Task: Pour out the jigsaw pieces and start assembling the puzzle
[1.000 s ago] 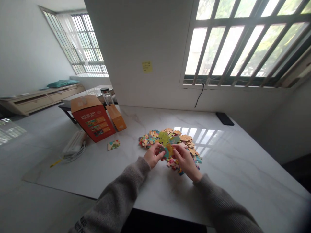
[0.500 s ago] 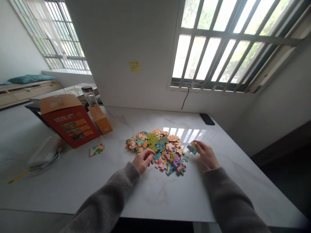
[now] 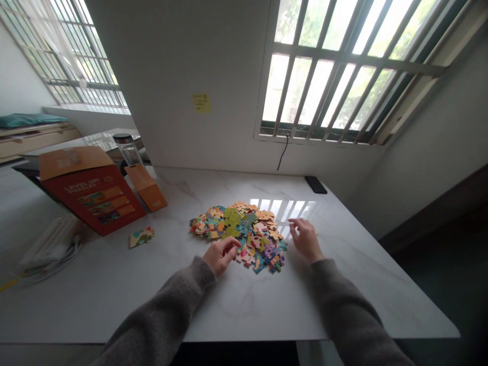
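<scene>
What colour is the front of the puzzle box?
The puzzle box has a red front; the head view shows it best.

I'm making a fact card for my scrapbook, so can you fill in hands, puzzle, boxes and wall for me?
Left hand: loosely curled, at the near edge of the puzzle pile
Right hand: right of the pile, apart from it
Puzzle: many colourful pieces, some plain tan
Boxes: red box and smaller orange box, left of the pile
Wall: yellow note

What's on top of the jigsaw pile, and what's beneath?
On top of the jigsaw pile are yellow-green jigsaw pieces, beside a gray-green piece. Whatever they cover cannot be seen.
</scene>
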Demonstrator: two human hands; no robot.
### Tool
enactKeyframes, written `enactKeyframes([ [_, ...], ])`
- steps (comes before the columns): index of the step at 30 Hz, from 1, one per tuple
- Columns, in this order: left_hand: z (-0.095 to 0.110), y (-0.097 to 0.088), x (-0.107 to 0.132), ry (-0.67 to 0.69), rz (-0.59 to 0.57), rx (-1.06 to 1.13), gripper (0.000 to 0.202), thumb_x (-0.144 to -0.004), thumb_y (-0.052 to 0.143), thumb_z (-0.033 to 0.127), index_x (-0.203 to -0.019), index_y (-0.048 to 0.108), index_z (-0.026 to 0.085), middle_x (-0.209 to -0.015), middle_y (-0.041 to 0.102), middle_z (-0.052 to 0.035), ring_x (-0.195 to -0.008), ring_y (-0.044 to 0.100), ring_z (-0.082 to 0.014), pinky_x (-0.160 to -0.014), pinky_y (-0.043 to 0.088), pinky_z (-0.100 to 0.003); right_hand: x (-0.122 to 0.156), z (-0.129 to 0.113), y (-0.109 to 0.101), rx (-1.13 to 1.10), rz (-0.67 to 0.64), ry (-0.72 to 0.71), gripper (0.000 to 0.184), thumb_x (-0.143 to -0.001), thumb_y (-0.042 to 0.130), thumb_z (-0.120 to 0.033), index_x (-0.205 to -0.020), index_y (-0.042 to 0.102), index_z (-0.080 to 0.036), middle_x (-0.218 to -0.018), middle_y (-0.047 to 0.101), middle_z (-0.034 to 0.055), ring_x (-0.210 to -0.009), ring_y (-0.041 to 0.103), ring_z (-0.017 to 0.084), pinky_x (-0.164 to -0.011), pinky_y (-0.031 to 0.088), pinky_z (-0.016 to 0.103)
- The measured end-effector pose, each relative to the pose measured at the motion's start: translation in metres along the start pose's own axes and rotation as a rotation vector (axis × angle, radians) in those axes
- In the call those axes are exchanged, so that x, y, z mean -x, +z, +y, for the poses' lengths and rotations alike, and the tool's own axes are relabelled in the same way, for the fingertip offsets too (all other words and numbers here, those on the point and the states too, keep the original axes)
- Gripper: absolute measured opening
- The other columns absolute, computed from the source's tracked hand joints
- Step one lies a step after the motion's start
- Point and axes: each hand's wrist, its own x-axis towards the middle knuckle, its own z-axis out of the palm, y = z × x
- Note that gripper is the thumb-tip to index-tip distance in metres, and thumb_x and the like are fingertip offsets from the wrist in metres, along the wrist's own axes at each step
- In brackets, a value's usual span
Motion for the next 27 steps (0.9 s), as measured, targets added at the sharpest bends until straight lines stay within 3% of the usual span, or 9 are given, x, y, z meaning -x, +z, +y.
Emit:
enactKeyframes([
  [3,-0.002,0.001,0.000,0.018,-0.007,-0.037,0.021,-0.088,0.052,0.033,-0.093,0.065,0.018,-0.062,0.063,0.0001,-0.052,0.049,-0.0117,-0.053,0.037,-0.023,0.008,-0.063,0.011,-0.047,-0.131,-0.205,0.036,-0.090,0.056,-0.043,-0.120,0.059,-0.024,-0.107,0.061,0.0100,-0.100,0.054,0.026,-0.086,0.040,0.037],
  [6,-0.004,0.001,0.000,0.021,-0.004,-0.028,0.021,-0.088,0.052,0.033,-0.093,0.066,0.018,-0.063,0.063,0.0000,-0.053,0.050,-0.0118,-0.053,0.037,-0.023,0.013,-0.094,0.020,-0.007,-0.179,-0.228,0.043,-0.082,0.067,-0.046,-0.118,0.057,-0.025,-0.113,0.059,0.0114,-0.107,0.051,0.030,-0.086,0.041,0.039],
  [9,-0.005,0.001,0.001,0.022,-0.008,-0.005,0.021,-0.087,0.053,0.034,-0.093,0.066,0.018,-0.063,0.063,-0.0002,-0.053,0.051,-0.0118,-0.053,0.037,-0.023,0.011,-0.094,0.024,-0.116,-0.217,-0.190,0.028,-0.084,0.065,-0.038,-0.106,0.058,-0.023,-0.107,0.062,0.0098,-0.103,0.054,0.028,-0.085,0.043,0.039],
  [11,-0.004,0.002,0.000,0.019,0.002,0.011,0.021,-0.088,0.053,0.034,-0.093,0.066,0.018,-0.063,0.063,-0.0003,-0.053,0.051,-0.0116,-0.054,0.038,-0.023,0.007,-0.089,0.024,-0.327,-0.228,-0.121,0.019,-0.089,0.058,-0.037,-0.099,0.058,-0.021,-0.099,0.065,0.0080,-0.095,0.058,0.025,-0.082,0.046,0.037],
  [14,0.000,0.005,-0.004,-0.009,0.052,0.113,0.025,-0.088,0.054,0.039,-0.096,0.063,0.017,-0.061,0.060,0.0003,-0.054,0.053,-0.0118,-0.053,0.040,-0.023,0.001,-0.089,0.023,-0.772,-0.188,0.087,0.026,-0.093,0.050,-0.043,-0.102,0.059,-0.021,-0.096,0.068,0.0062,-0.088,0.064,0.021,-0.078,0.050,0.034],
  [18,0.006,0.013,-0.011,-0.083,0.066,0.389,0.041,-0.083,0.059,0.052,-0.102,0.055,0.015,-0.060,0.057,0.0025,-0.050,0.051,-0.0102,-0.049,0.041,-0.022,0.002,-0.109,0.022,-1.245,-0.137,0.326,0.039,-0.090,0.051,-0.053,-0.109,0.061,-0.021,-0.100,0.070,0.0078,-0.093,0.066,0.023,-0.079,0.054,0.036],
  [22,0.006,0.020,-0.013,-0.113,0.030,0.484,0.048,-0.075,0.069,0.055,-0.097,0.052,0.016,-0.061,0.056,0.0041,-0.047,0.050,-0.0086,-0.047,0.040,-0.021,0.013,-0.135,0.025,-1.297,-0.220,0.341,0.042,-0.088,0.053,-0.058,-0.101,0.063,-0.019,-0.094,0.068,0.0074,-0.088,0.064,0.022,-0.074,0.054,0.033],
  [27,0.000,0.013,-0.014,-0.122,0.114,0.445,0.043,-0.078,0.065,0.058,-0.078,0.047,0.018,-0.050,0.047,0.0076,-0.041,0.045,-0.0069,-0.043,0.033,-0.019,0.020,-0.142,0.029,-1.198,-0.234,0.330,0.046,-0.086,0.049,-0.065,-0.079,0.058,-0.020,-0.070,0.058,0.0027,-0.071,0.059,0.019,-0.062,0.050,0.030],
])
